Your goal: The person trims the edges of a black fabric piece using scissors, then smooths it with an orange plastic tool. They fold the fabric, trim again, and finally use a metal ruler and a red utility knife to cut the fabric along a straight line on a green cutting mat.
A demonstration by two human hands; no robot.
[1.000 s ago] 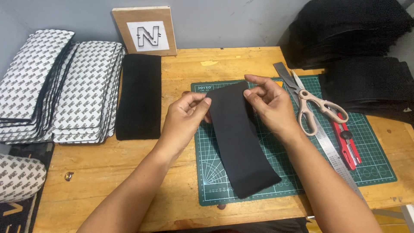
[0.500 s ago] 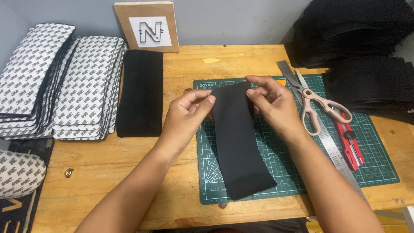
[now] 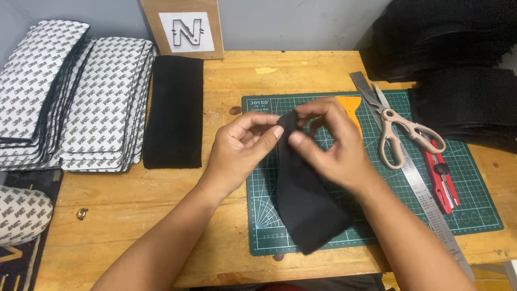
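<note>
Centre of frame, above green mat [image 3: 474,215]: left hand [image 3: 239,151] and right hand [image 3: 331,145], now drawn closer together, pinching top edge of black strip [image 3: 307,205], narrowed and bunched since a second ago.

Two bare forearms enter from lower edge of frame. Left hand [image 3: 239,153]: no glove, no ring, no watch, no wristband visible. Right hand [image 3: 328,148]: likewise bare, no ring or strap seen on fingers or wrist. No sleeves reach into view; both arms uncovered as far as frame shows. Fingernails short, unpainted, thumbnails plain. Strip of dark clothing, with small patch of red, at bottom edge between arms; too little shows to tell garment.
</note>
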